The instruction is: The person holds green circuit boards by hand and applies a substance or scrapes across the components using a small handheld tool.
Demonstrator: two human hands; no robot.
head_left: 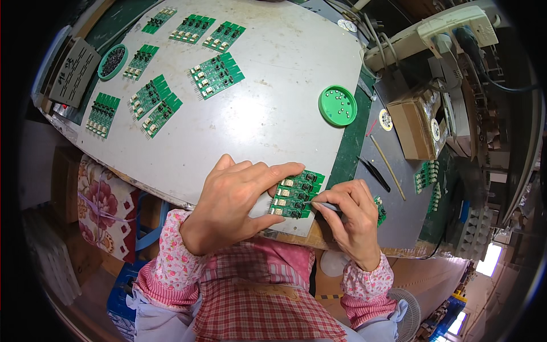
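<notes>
A green circuit board (292,192) with a row of white parts and a row of black parts lies near the table's front edge. My left hand (231,196) grips it, index finger along its far edge and thumb at its near corner. In the closed fingers of my right hand (354,219) is a slim, dark grey pointed tool (327,206). Its tip meets the board among the black parts; the rest is hidden in my grip, so its exact kind does not show.
Several similar boards (216,76) are spread over the pale tabletop (273,108). A green dish (338,106) holds tiny parts; another dish (113,61) holds black pieces. Black tweezers (375,174) and a thin stick (387,167) lie right, near a cardboard box (411,130) and a power strip (458,28).
</notes>
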